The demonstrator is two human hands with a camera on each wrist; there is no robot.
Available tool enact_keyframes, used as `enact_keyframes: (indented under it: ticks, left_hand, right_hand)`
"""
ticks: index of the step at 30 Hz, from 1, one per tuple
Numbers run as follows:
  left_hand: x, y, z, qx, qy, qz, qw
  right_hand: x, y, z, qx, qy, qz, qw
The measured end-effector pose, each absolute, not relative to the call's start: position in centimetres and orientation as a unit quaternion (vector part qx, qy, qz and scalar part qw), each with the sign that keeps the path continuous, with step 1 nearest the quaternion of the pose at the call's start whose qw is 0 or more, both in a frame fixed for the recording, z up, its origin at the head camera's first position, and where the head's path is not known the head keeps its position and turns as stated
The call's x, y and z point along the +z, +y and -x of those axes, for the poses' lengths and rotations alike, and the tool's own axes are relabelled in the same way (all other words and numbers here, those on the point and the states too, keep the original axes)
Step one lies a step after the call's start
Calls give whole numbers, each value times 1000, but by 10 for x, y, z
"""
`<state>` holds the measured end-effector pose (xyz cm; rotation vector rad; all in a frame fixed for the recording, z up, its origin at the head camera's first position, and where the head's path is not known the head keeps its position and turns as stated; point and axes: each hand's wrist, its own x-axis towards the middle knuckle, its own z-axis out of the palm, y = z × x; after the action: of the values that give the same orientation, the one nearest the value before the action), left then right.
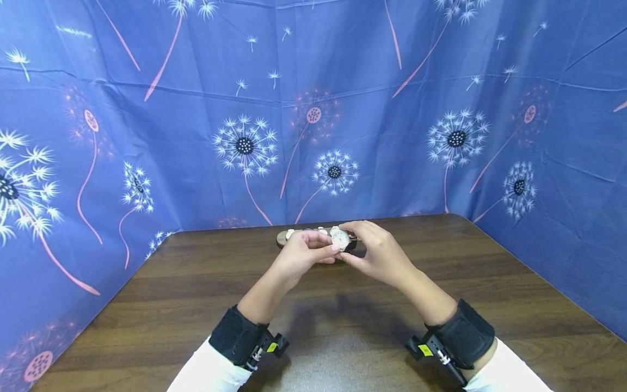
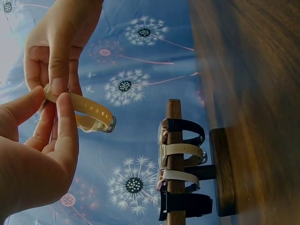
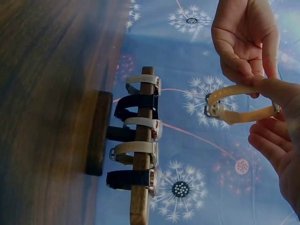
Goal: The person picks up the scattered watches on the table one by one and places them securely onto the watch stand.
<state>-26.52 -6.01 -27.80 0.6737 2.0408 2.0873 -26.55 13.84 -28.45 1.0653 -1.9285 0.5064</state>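
Note:
Both hands hold a wristwatch with a cream strap (image 2: 96, 110) up over the table, its round pale dial (image 1: 340, 239) facing the head camera. The left hand (image 1: 303, 253) pinches one side of the watch between thumb and fingers. From the other side the right hand (image 1: 382, 251) grips it, thumb and fingertips at the case. In the right wrist view the strap (image 3: 251, 116) hangs as a closed loop, its buckle (image 3: 213, 111) away from the hands. Behind the hands stands a wooden watch stand (image 1: 282, 239), partly hidden by them in the head view.
Several watches with dark and light straps hang on the stand's wooden bar (image 3: 139, 206), above its base (image 3: 99, 136). The brown wood table (image 1: 220, 288) reaches back to a blue curtain (image 1: 392, 163) with dandelion prints. Black camera bands (image 1: 240, 335) circle both wrists.

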Motion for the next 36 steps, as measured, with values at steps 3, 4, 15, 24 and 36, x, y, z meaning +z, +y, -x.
enact_keyframes:
  ticks: [3,4,15,24,36]
  left_hand:
    - [-278,-60,265,691,682,-228,74]
    - [-278,-60,265,689,684,-229,75]
    - [-277,-62,265,679,691,-231,85]
    - [-272,-71,270,682,689,-235,76]
    - [-250,-116,280,678,709,-195,-14]
  right_hand:
    - [-283,138,266,204,-771,-432,421]
    - [-283,138,266,205,-770,-435,419]
    - [-284,139,269,224,-767,-450,398]
    - [-285,144,274,244,-775,-435,389]
    - [-276,179,287,248,-800,-381,392]
